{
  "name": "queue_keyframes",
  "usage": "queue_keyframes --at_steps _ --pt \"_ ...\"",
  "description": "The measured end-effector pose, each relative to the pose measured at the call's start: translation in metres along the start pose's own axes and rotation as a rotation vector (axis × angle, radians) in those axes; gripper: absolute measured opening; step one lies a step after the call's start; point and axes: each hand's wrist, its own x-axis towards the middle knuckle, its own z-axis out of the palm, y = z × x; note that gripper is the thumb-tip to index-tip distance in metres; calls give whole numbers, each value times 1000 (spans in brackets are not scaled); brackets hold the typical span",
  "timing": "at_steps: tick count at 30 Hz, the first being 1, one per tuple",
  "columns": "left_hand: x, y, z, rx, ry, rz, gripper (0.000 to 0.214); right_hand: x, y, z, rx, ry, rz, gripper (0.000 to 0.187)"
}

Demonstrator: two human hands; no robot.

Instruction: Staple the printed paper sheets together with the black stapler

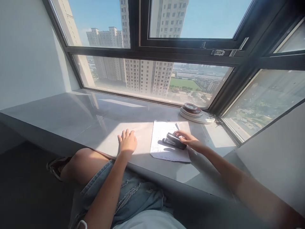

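right hand (188, 139) gripped a black stapler (176, 143) over paper (162, 154), left hand (128, 142) lay on the sill (143, 135), fingers slightly parted

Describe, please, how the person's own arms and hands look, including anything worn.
The left hand and right hand are gloveless, with no rings visible. The left forearm and right forearm show no sleeves; a thin white loop shows beside the left.
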Motion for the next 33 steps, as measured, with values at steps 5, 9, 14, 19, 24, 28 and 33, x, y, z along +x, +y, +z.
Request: queue_keyframes --at_steps 5,9,14,19,24,28,33 --pt "-1 1 0 -4 0 -12 46 49 16 -24 -195 161 -101 58" --pt "-2 5 -5 118 -63 -44 49 93 37 3 -423 -20 -52 75" --pt "-5 11 -10 172 -85 -70 50 115 58 43 -695 -99 18 71" --pt "-10 18 -9 198 -62 -65 54 124 55 61 -750 -104 -10 67" --pt "-12 12 -11 185 -52 -97 60 156 13 107 -720 -151 -57 78" --pt "-7 -18 -22 203 6 -187 63 198 -27 159 -656 -168 -118 75" --pt "-1 -53 -39 101 72 -184 62 234 -66 208 -564 -212 -187 74"
